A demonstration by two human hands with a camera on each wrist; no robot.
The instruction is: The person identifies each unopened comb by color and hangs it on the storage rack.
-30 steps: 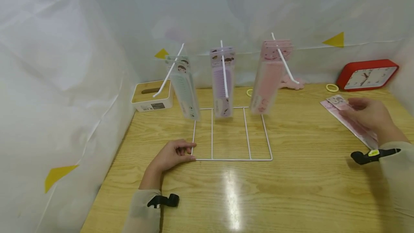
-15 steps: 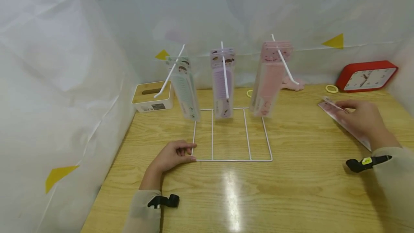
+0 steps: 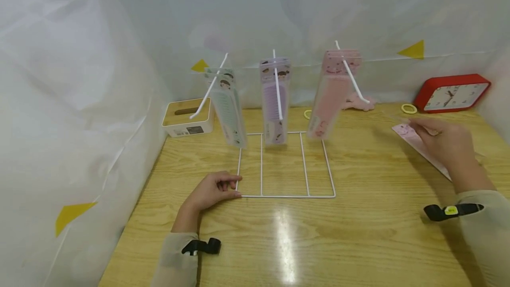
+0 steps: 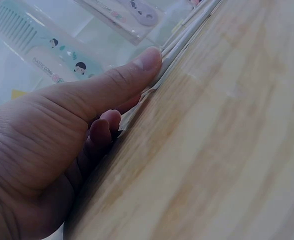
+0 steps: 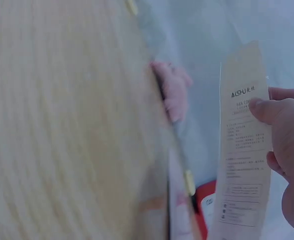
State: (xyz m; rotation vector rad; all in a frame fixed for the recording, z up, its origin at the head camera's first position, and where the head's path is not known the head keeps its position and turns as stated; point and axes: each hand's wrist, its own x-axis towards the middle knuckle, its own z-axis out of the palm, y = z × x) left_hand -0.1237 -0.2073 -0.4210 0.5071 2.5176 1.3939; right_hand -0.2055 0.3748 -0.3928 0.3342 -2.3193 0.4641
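Observation:
A white wire display rack (image 3: 287,197) stands on the table, its base flat and three prongs raised. At the base's front left corner, my left hand (image 3: 209,194) holds the wire between thumb and fingers. Green comb packs (image 3: 228,112), purple comb packs (image 3: 273,105) and pink comb packs (image 3: 332,96) hang on separate prongs. On the right, my right hand (image 3: 448,145) pinches a packaged comb (image 5: 244,150), whose printed back faces the right wrist view; it is barely visible in the head view. Beneath that hand, another pink comb pack (image 3: 422,154) lies on the table.
A red clock (image 3: 454,93) stands at the back right, beside a yellow ring (image 3: 408,108). Behind the rack lie a pink plush item (image 3: 360,102) and another yellow ring (image 3: 307,114). A wood-topped tissue box (image 3: 188,118) sits back left. Pale sheeting encloses the table.
My right hand has shifted slightly left and lifted a packaged comb off the pink pack on the table. The left hand has stayed at the rack's corner.

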